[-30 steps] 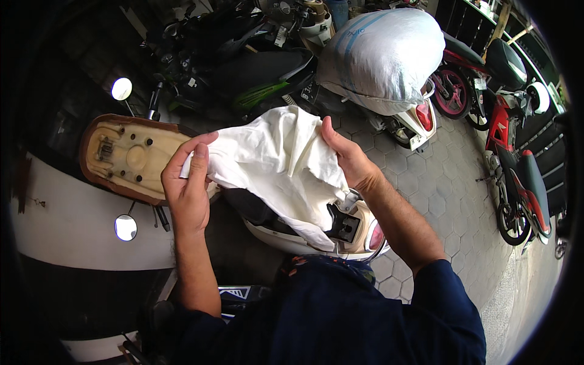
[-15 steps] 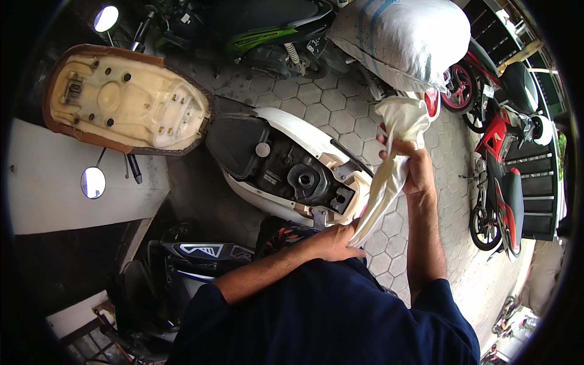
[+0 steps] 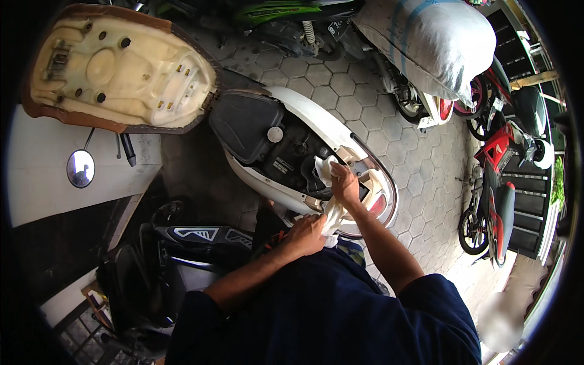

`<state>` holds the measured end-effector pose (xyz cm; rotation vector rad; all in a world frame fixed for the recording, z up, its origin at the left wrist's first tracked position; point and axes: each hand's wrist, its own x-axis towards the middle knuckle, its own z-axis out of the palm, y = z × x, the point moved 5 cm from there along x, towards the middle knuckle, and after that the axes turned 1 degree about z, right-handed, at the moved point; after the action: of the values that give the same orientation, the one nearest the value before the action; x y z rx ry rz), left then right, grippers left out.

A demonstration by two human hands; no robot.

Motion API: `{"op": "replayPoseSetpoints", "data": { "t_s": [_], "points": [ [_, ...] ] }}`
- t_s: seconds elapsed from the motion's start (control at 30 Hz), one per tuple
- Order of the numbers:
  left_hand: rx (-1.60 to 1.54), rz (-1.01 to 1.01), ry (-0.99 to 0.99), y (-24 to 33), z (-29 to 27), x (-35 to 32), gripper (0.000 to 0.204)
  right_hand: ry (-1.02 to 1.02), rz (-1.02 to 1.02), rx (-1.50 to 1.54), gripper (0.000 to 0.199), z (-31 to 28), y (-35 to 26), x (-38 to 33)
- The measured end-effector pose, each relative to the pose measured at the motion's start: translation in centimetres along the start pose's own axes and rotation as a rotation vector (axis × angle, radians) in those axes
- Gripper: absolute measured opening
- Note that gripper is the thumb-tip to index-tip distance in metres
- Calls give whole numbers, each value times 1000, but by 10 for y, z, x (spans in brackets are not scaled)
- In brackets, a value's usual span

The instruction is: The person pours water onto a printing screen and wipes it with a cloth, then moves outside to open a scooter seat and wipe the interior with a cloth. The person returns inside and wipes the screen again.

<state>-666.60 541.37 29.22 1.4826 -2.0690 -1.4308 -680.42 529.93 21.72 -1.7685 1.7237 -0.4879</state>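
Note:
A cream cloth [image 3: 333, 214] stretches between my two hands, over the rear of a white scooter [image 3: 255, 181]. My right hand [image 3: 345, 186] is closed on one end, and a bunched part sticks out past its fingers beside the round filler area of the black compartment. Nearer my body, my left hand [image 3: 307, 235] grips the other end at the scooter's near side. The brown-edged seat [image 3: 121, 73] is tipped up with its pale underside showing. Next to its hinge is a black lid [image 3: 246, 128], and a round silver cap [image 3: 275, 134] lies at its edge.
A large white sack [image 3: 432, 45] rests on another motorbike beyond the scooter. A green and black motorbike [image 3: 286, 15] stands at the far side, red ones [image 3: 502, 149] at the right. Close on the left is a dark motorbike [image 3: 182, 267]. Hexagonal paving [image 3: 413, 158] covers the ground.
My right hand has come down and left with the cloth, from above the paving to over the scooter's open compartment. My left hand has shifted slightly left. The view has shifted too.

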Motion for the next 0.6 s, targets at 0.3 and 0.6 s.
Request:
{"op": "replayPoseSetpoints", "data": {
  "t_s": [0.3, 0.6],
  "points": [
    [-183, -85, -132, -46, -1, -7, 34, -124, -261, -449, 43, 28, -39, -19],
    [-187, -4, -210, -59, 5, 5, 37, -922, 270, -822, 47, 80, 6, 51]
  ]
}}
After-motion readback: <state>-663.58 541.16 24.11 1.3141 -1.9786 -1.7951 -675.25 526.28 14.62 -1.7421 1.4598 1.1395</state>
